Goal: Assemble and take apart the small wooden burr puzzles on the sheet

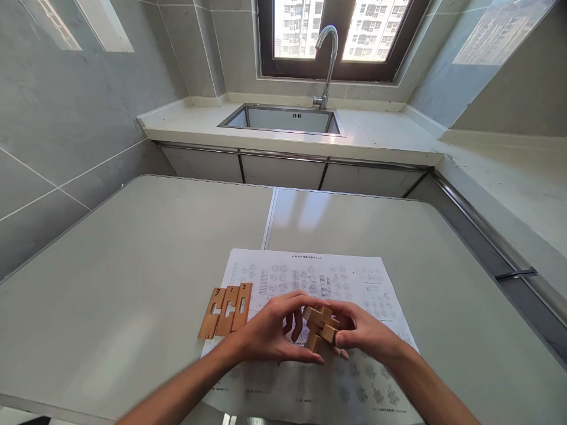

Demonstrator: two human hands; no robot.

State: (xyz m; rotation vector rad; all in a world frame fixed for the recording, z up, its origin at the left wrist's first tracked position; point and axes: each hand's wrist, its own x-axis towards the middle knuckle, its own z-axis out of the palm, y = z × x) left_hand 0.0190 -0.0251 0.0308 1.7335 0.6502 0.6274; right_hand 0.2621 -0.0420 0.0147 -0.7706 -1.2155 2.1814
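Note:
Over a printed sheet [305, 277], both hands hold an interlocking wooden block puzzle [321, 324]. My left hand [283, 330] curves around its left side, with the thumb below and the index finger along the top. My right hand [363, 333] grips the right side, its thumb against a block end. Left of the hands, three flat wooden pieces [228, 310] lie side by side, marked with numbers and cut with slots. They overlap the sheet's left edge. The puzzle's underside is hidden.
The light table [133, 248] has a seam [269, 218] down its middle. Behind it runs a counter [376, 133] with a sink [283, 120] and a metal faucet [330, 65] under a window. Tiled walls and a metal rail [491, 236] flank the sides.

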